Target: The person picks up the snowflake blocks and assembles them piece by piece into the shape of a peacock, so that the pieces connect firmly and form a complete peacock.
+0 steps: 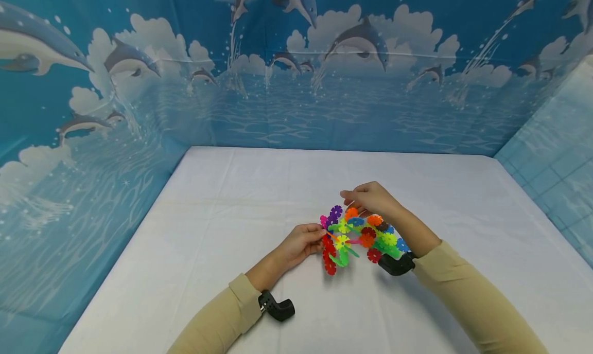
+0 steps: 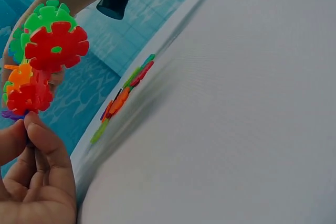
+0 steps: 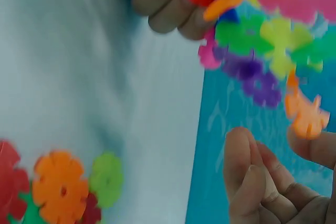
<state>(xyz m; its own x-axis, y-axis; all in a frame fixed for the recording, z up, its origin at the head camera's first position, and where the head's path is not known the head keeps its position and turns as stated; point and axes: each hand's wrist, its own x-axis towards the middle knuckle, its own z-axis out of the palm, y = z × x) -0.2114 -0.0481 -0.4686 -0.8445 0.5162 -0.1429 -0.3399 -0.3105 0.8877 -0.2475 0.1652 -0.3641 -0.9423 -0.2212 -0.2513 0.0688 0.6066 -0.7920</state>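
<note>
My left hand [image 1: 303, 242] pinches a cluster of joined flower-shaped plastic discs [image 1: 343, 242] at its left side, holding it over the table. In the left wrist view, the thumb and fingertips meet just below a red disc [image 2: 56, 47] and other linked pieces. Red, green, yellow, purple, pink and orange discs make up the cluster. My right hand [image 1: 372, 199] is at its far side, nearest an orange disc [image 3: 307, 116]. In the right wrist view, the thumb tip is right at that disc, with a gap between thumb and fingers.
Loose flower discs [image 1: 389, 239] in several colours lie on the white tabletop [image 1: 222, 271], under the right forearm. Black wrist cameras [image 1: 280, 310] are strapped at both cuffs. A blue dolphin-print curtain [image 1: 296, 112] surrounds the table's back and sides.
</note>
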